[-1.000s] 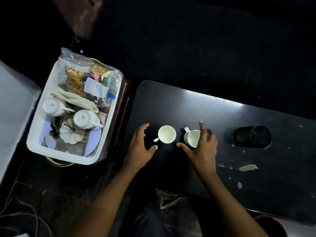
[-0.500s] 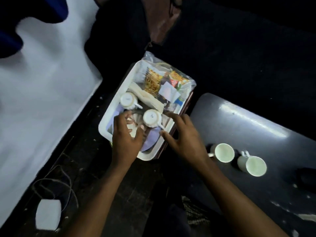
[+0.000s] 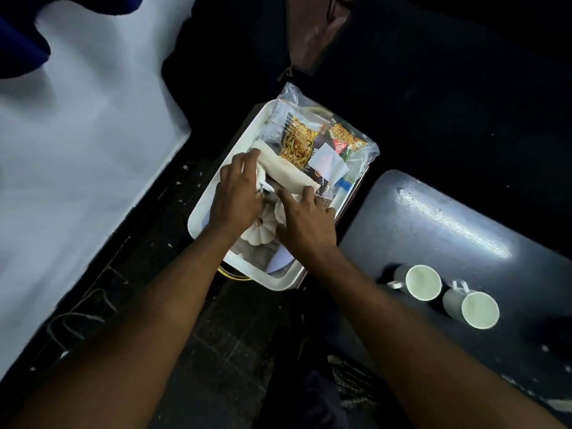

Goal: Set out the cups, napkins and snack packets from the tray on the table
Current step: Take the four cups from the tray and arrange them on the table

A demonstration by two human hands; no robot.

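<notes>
Left grip (image 3: 235,193) curled round tray cup (image 3: 261,181), handle poking out. Right grip (image 3: 306,221) draped over second cup (image 3: 281,209), closure unclear. Both sit in white tray (image 3: 198,218), with rolled napkin (image 3: 284,171) touching and snack packets (image 3: 297,140) behind. Two cups (image 3: 422,281) on table (image 3: 433,227). Risk: the napkin snags on a lifted cup, or a half-hidden one-handed hold slips.

We saw both forearms bare along their whole visible length, from the lower edge of the view to the left hand (image 3: 235,196) and right hand (image 3: 306,224). Between them lay dark clothing (image 3: 309,400) over the lap, too dim to make out, beside a patch of checked cloth (image 3: 349,385).
</notes>
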